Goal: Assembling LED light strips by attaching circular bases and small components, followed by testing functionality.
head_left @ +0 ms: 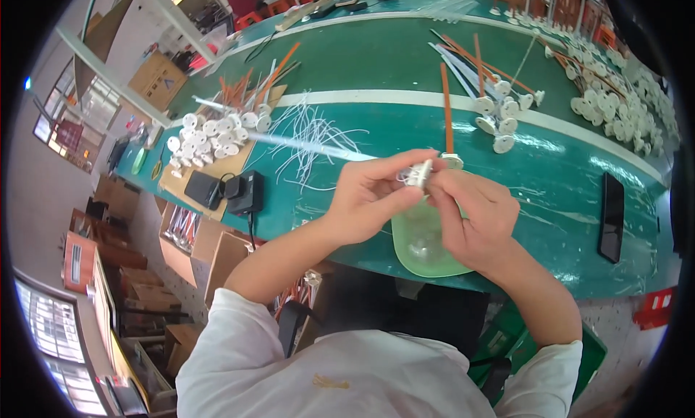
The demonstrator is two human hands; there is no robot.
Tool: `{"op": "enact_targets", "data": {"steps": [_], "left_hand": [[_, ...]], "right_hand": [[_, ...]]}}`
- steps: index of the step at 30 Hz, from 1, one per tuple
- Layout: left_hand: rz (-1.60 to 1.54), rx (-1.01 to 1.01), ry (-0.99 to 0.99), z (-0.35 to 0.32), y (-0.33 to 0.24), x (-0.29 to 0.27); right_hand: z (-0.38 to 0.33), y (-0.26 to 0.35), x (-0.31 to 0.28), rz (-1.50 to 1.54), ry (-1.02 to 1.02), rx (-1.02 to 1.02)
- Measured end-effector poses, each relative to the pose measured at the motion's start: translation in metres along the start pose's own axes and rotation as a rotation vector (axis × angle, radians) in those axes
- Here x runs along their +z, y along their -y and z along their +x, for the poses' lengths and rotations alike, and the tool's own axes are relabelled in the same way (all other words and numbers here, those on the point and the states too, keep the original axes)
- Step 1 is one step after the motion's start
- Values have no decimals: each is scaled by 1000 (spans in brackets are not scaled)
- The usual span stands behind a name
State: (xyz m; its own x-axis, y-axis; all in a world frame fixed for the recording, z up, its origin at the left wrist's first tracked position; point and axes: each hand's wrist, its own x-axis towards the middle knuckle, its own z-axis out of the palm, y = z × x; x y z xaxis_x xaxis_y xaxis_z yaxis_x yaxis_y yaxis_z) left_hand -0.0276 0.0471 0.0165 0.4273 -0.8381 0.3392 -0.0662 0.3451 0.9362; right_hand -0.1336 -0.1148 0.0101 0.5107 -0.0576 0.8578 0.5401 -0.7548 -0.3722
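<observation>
Clamped a white disc-shaped piece [418, 175] between thumb and fingers of the left hand [371, 198] — over a green bowl [427, 264] at the near edge of the table [554, 222]. Held the right hand [476, 214] at the piece, with fingers together — could not tell if gripping.

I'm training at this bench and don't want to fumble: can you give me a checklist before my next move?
1. White piece held: ok, between the fingers of the left hand.
2. Right hand grip: cannot tell; its fingers are at the piece but hide what they pinch.
3. Pale strip joined to the piece: cannot tell; its end disappears behind the left hand.
4. White strands sorted: not ok, they lie crossed in a loose heap.
5. Phone away from the hands: ok, off to the right.
</observation>
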Motion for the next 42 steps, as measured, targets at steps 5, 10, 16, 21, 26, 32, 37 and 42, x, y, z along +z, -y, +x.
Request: {"op": "enact_targets", "data": {"steps": [5,10,16,21,26,32,37,42], "left_hand": [[-133,-31,-35,4,11,5],[-112,0,-49,12,16,10],[4,94,-87,20,18,12],[220,44,-135,34,-14,4],[744,-131,-376,54,-79,-103],[1399,-604,-365,8,-167,-250],[1655,-585,-352,-30,-171,-290],[1982,-466,-342,-21,-157,-268]], "right_hand": [[1,-5,-3,58,-58,-7],[0,-10,-9,47,-44,11],[1,-9,-6,-1,-118,3],[5,-21,-4,-18,-120,42],[3,-24,-13,-90,-48,147],[0,-18,-5,-88,72,99],[-4,-15,-1,20,156,141],[-1,-16,-2,37,81,215]]}}
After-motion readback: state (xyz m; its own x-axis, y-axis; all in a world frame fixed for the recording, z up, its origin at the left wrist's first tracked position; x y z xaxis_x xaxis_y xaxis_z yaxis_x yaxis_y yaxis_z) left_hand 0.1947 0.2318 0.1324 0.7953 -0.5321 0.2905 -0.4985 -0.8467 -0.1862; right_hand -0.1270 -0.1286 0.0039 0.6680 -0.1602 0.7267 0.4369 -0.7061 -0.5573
